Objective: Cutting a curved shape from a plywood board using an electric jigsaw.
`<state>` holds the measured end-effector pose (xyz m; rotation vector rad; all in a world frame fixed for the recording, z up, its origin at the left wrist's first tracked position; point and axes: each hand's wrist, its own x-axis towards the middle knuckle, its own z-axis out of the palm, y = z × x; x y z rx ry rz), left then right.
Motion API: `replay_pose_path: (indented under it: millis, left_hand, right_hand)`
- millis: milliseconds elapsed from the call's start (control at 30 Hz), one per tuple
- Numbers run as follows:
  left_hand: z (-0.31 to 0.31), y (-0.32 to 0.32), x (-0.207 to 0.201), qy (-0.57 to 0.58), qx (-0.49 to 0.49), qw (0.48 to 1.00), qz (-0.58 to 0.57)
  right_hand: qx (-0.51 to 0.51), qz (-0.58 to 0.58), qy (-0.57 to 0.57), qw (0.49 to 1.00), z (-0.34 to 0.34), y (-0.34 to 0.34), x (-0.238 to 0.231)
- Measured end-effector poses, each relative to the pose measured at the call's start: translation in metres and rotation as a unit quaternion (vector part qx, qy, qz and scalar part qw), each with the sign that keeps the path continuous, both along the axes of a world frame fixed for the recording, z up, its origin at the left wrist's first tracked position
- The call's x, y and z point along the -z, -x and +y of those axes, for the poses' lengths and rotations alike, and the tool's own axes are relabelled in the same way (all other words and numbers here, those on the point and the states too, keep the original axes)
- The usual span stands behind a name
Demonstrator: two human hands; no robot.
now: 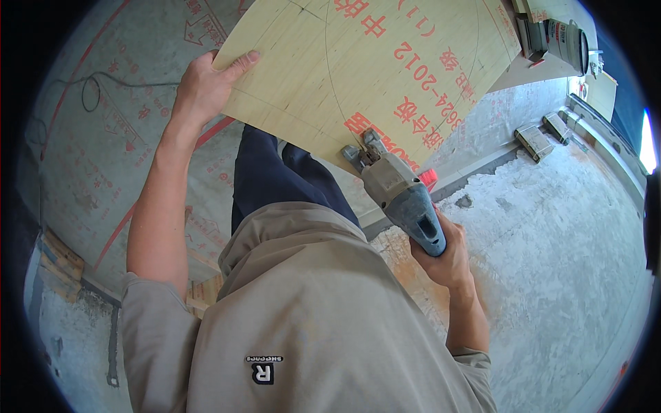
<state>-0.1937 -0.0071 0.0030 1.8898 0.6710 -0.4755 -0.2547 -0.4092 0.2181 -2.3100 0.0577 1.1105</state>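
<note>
A pale plywood sheet (pixel 296 76) with red printing fills the upper middle of the head view, bearing thin drawn lines, some straight and some curved. My left hand (pixel 212 86) is closed on its left edge, thumb on top and fingers hidden underneath. My right hand (pixel 447 255) wraps round the handle of a grey and blue-green jigsaw (pixel 399 186), to the right of my body. The jigsaw's metal front meets the near edge of the sheet, close to where a curved line reaches it. Its blade cannot be made out.
A dark bucket-like container (pixel 566 45) stands by the sheet's far right corner. Two block-shaped pieces (pixel 534 142) lie by the wall at right. A thin cable (pixel 103 79) runs over the printed floor covering at left. Wooden pieces (pixel 60 265) lie at the lower left.
</note>
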Motion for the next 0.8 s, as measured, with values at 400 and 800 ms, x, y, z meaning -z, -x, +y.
replay_pose_path:
  millis: [400, 800]
  left_hand:
    - [0.0, -0.001, -0.004, 0.009, 0.003, 1.0, -0.001]
    - [0.001, -0.004, -0.01, 0.01, 0.022, 0.999, 0.034]
  right_hand:
    - [0.006, -0.008, -0.01, 1.0, 0.009, -0.005, 0.001]
    - [0.013, -0.009, -0.014, 1.0, 0.017, -0.007, 0.001]
